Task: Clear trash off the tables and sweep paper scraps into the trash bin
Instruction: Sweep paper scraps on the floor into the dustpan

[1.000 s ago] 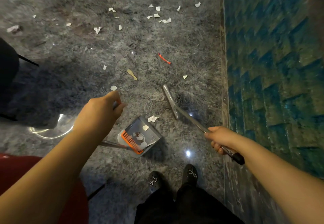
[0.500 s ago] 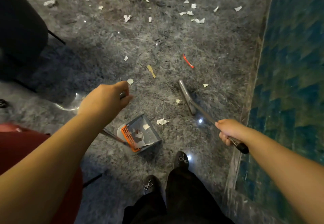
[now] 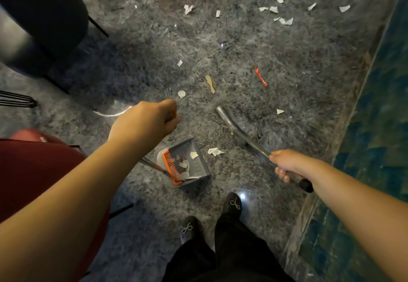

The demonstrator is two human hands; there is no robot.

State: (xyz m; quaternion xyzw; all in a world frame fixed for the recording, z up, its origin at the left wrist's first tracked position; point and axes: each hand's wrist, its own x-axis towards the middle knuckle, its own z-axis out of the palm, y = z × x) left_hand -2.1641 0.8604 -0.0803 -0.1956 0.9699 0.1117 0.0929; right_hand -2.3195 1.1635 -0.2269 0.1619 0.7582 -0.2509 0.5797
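My left hand (image 3: pixel 145 122) grips the top of the long handle of a grey dustpan (image 3: pixel 198 166) with orange comb teeth. The pan stands on the grey marble floor and holds a few paper scraps. My right hand (image 3: pixel 289 163) grips the metal handle of a broom (image 3: pixel 229 122), whose head rests on the floor to the right of the pan. A crumpled white scrap (image 3: pixel 215 151) lies between the pan's mouth and the broom. More paper scraps (image 3: pixel 284 20) are strewn farther ahead, along with a red wrapper (image 3: pixel 261 78) and a tan scrap (image 3: pixel 210 82).
A black chair (image 3: pixel 44 16) stands at upper left and a red seat (image 3: pixel 33 166) at lower left. A blue-green tiled wall (image 3: pixel 375 127) runs along the right. My feet in black shoes (image 3: pixel 231 204) stand just behind the dustpan.
The view has shifted, so the black chair now shows more at upper left. The broom head has drawn a little closer to the dustpan. Both hands keep their grips.
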